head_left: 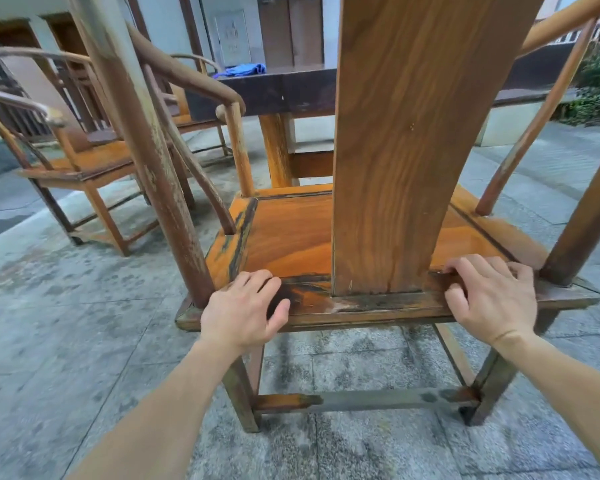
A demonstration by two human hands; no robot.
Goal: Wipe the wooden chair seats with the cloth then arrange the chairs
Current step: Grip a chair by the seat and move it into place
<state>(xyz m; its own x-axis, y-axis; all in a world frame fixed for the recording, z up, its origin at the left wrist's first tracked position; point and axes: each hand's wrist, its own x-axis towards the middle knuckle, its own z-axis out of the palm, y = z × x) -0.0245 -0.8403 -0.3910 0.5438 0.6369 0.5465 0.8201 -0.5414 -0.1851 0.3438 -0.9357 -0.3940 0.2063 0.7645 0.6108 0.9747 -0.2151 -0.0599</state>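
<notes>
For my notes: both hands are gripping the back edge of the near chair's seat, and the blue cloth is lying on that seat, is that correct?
Not quite. The left hand and right hand do grip the near chair seat's back edge, but the blue cloth lies on the dark table beyond it, as the head view shows.

text: none legible | wall poster (232, 38): markings too blurred

1. Near chair (291, 237): orange-brown wooden seat, dark worn edges, broad back splat, curved arm rails; upright, facing the table, seen from behind.
2. Second chair (84, 161): similar make, upright, to the left.
3. Cloth (245, 69): blue, crumpled, lying on the tabletop beyond.
</notes>
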